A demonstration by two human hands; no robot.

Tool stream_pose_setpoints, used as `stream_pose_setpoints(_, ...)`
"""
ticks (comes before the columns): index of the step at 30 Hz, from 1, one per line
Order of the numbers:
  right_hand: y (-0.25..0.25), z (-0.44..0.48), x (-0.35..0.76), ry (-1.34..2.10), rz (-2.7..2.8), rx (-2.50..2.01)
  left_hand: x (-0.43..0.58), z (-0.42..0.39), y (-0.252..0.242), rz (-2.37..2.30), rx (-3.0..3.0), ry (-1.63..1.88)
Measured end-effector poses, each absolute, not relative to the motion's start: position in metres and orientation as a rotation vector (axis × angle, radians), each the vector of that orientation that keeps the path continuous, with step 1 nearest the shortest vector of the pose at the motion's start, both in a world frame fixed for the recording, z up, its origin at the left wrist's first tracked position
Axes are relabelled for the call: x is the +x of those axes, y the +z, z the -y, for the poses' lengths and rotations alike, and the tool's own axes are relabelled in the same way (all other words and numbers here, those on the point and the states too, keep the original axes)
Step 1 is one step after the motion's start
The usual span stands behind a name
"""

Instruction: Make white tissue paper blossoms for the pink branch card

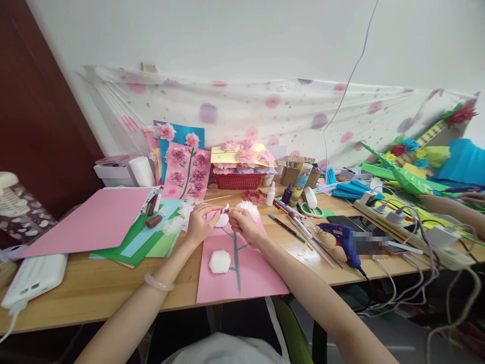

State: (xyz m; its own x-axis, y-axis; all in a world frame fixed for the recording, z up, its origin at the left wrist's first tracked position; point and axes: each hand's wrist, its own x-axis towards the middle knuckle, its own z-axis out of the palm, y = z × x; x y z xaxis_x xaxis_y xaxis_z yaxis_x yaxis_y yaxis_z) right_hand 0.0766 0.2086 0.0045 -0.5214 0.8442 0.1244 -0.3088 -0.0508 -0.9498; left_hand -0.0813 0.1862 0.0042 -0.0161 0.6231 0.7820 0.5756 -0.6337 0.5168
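Both my hands meet over the top of a pink card (250, 273) lying on the wooden table (94, 288). My left hand (200, 222) and my right hand (242, 222) pinch a small white tissue flower (223, 219) between them, fingers closed on it. A painted grey-green stem (237, 260) runs down the card. Another white tissue flower (219, 261) lies on the card left of the stem. A third fluffy white one (249, 207) sits just behind my right hand. A pale bangle (158, 283) circles my left wrist.
A blue glue gun (343, 238) lies right of the card, with pens and sticks (299, 230) beside it. Pink and green paper sheets (98, 222) spread at left. A red basket (238, 179), finished flower cards (187, 169), bottles and power strips (401, 222) crowd the back. Another person's arm (450, 207) rests at far right.
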Motion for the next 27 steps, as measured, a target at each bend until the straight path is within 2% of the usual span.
stream_pose_setpoints(27, 0.0021, -0.2102, 0.0769, 1.686, 1.357, -0.658, -0.0812, -0.1815, 0.0091, -1.339, 2.254, 1.684)
